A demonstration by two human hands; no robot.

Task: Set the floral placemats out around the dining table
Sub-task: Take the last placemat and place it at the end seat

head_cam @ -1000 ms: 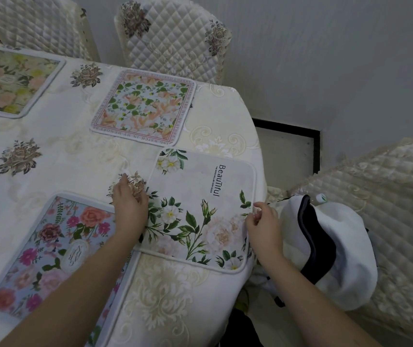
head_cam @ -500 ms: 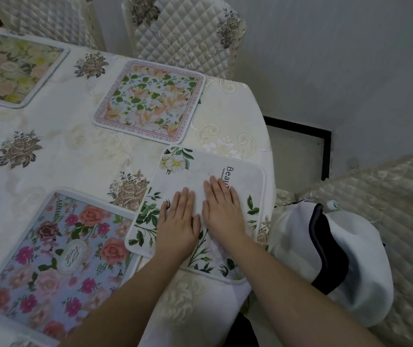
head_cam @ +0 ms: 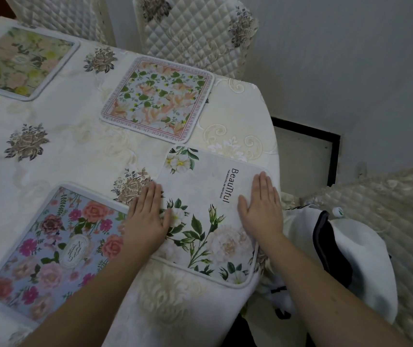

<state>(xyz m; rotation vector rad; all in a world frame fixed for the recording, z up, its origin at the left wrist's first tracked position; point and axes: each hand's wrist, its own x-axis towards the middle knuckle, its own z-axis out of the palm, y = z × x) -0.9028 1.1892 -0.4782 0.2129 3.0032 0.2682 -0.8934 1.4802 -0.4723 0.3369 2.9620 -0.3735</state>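
Hands: my left hand (head_cam: pixel 147 216) and right hand (head_cam: pixel 260 209), both flat, fingers extended, pressing white "Beautiful" placemat (head_cam: pixel 208 216) (soft, rounded corners, piped edge) at embossed tablecloth's (head_cam: pixel 75 146) near right corner.

I saw four placemats on the table (head_cam: pixel 50 151): one (head_cam: pixel 208 216) at the right edge under both flat hands, another (head_cam: pixel 50 249) left of it, two behind.

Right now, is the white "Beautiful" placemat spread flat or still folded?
Spread flat. The "Beautiful" placemat lies open on the tablecloth, all four corners visible, with the left hand and right hand pressed palm-down on it.
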